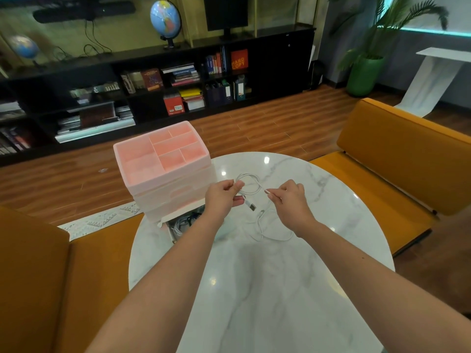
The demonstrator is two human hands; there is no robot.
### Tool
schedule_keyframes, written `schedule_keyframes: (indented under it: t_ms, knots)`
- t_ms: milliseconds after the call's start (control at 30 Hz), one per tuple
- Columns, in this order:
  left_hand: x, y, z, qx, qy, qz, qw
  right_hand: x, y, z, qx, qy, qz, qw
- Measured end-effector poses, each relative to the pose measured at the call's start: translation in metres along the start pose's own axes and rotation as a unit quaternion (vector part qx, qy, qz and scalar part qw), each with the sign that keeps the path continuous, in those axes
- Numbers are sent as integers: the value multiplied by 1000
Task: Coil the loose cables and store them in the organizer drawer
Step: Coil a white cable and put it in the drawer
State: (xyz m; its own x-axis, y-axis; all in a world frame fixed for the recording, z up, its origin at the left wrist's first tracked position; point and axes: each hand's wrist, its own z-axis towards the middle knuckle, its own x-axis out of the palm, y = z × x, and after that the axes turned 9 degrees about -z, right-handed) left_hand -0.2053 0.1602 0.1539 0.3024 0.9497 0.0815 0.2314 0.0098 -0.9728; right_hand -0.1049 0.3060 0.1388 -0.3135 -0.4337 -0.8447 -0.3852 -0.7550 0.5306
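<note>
White cable (251, 186) is mid-coil, its loop pinched by the left hand (221, 196) and its end by the right hand (290, 200); next, probably another wrap before the open drawer (182, 222).

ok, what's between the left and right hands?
Head view: a loop of the white cable spans from the left hand to the right hand; bare marble table beneath.

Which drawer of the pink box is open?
The bottom drawer of the organizer. It sticks out toward the person, with cables inside. The drawers above it are pushed in flush.
</note>
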Motion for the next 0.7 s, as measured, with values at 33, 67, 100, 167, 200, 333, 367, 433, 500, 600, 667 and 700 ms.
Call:
schedule_keyframes:
  t_ms: [33,67,100,167,200,333,367,433,500,600,667,700]
  knots:
    - [1,0,-2,-18,-2,-31,999,1,1,0,25,3,44,999]
    - [1,1,-4,-35,-2,-59,998,2,3,0,42,5,74,996]
    - [2,2,-5,-45,-1,-79,996,3,5,0,57,0,98,994]
    - [2,6,-8,-57,4,-110,992,6,9,1,93,-9,158,983]
    - [3,7,-9,-61,5,-127,990,7,12,0,115,-4,198,973]
    - [4,5,-12,-67,-1,-156,985,8,15,-6,135,7,233,963]
    - [4,5,-12,-68,-4,-151,986,8,14,-7,130,2,222,966]
    - [3,5,-11,-59,-10,-123,991,6,12,-8,124,-6,205,971]
    - [1,5,-11,-52,-8,-100,994,5,10,-9,131,-9,201,971]
    - [0,5,-10,-55,8,-64,996,3,9,-11,147,-13,204,968]
    - [-1,5,-11,-67,11,-72,995,1,9,-12,147,-6,204,968]
    - [-2,6,-12,-72,12,-88,993,0,10,-12,145,1,207,967]
